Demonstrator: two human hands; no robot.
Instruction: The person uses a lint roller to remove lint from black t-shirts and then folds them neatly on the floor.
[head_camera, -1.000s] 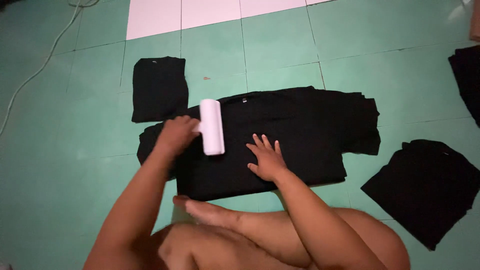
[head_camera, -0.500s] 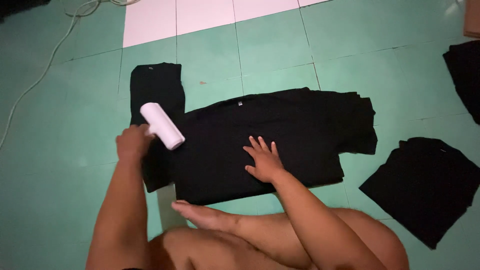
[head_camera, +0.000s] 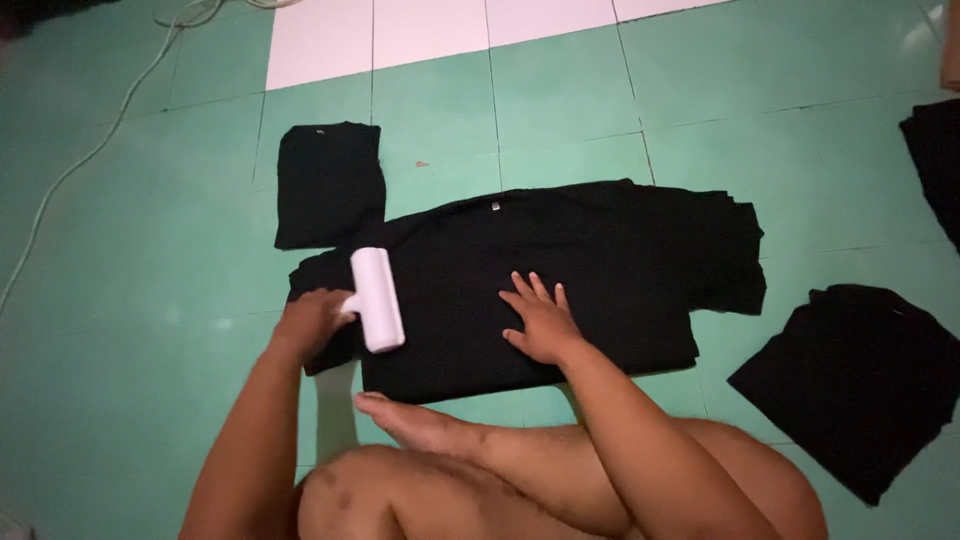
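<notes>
In the head view, a black garment (head_camera: 590, 270) lies spread flat on the green tiled floor (head_camera: 150, 330), and everything else is placed here relative to it. The left hand (head_camera: 312, 322) sits at the garment's left edge, its fingers clenched around the handle of a white lint roller (head_camera: 376, 299). The roller's white drum rests on the left part of the garment, tilted slightly off upright in the frame. The right hand (head_camera: 541, 320) lies palm down near the middle of the garment, fingers (head_camera: 525, 289) released and spread, touching the cloth and holding nothing.

Just beyond the garment's upper left corner lies a folded black garment (head_camera: 328, 184), close to it. To the right of the spread garment, a little apart, lies another folded black piece (head_camera: 860, 375), set at an angle. Farther right, at the frame edge, part of one more dark cloth (head_camera: 938, 160) shows. White tiles (head_camera: 430, 30) lie beyond the garment's far side, and a pale cable (head_camera: 95, 150) runs across the floor well to the left. The person's bare foot (head_camera: 415, 422) and folded legs lie just at the garment's near edge.
</notes>
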